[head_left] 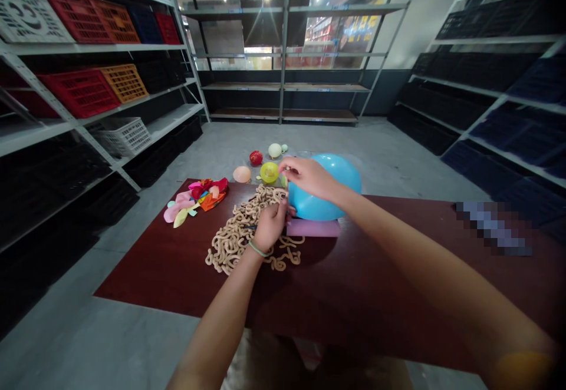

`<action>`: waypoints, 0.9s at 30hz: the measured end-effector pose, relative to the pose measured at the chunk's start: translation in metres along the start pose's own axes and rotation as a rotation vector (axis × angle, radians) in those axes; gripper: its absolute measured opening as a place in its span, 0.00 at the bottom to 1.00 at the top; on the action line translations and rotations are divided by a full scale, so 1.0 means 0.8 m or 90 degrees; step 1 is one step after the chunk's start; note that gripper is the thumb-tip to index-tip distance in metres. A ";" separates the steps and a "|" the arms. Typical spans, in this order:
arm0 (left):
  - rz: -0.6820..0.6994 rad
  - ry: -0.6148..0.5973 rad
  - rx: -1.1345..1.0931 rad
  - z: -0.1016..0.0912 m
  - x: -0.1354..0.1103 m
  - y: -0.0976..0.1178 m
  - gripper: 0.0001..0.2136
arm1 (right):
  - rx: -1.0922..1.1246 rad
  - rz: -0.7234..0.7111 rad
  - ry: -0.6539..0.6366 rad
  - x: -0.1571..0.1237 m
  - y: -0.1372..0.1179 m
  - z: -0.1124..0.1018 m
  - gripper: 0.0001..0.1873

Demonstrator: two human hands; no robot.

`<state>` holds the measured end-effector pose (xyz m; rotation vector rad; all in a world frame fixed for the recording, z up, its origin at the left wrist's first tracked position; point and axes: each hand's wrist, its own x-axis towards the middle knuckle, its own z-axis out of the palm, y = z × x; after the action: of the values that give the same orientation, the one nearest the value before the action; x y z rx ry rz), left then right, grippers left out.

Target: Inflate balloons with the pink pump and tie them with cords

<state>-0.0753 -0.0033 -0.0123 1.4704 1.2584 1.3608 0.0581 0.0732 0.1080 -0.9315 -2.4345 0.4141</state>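
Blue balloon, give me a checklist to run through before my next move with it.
1. Blue balloon inflated, on the table: ok.
2. Right hand on top of it: ok.
3. Left hand at its side, over the beige cords: ok.
4. Its neck closed: cannot tell, the hands hide it.
5. Flat balloons heaped on the table's left: ok.

I see a blue balloon (329, 192), inflated, round and glossy, sitting on a pink tube (316, 228) at the far middle of the table (177, 272); just left, touching it, tan cords (234, 237) lie in a loose, tangled heap.
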 end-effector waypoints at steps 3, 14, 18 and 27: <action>-0.062 -0.020 -0.122 -0.003 0.005 -0.001 0.26 | -0.069 0.006 0.062 -0.005 0.006 -0.003 0.13; -0.154 0.017 -0.485 -0.014 0.008 0.018 0.16 | -0.027 -0.019 0.177 -0.080 0.014 -0.010 0.11; -0.129 0.034 -0.446 -0.009 0.009 0.015 0.16 | -0.079 0.021 0.152 -0.096 0.039 0.000 0.11; -0.080 0.005 -0.246 -0.010 0.011 0.004 0.17 | -0.218 -0.128 0.106 -0.074 0.011 0.006 0.14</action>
<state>-0.0828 0.0036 -0.0062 1.1019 1.0041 1.4295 0.0980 0.0386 0.0802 -0.8055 -2.4537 -0.1517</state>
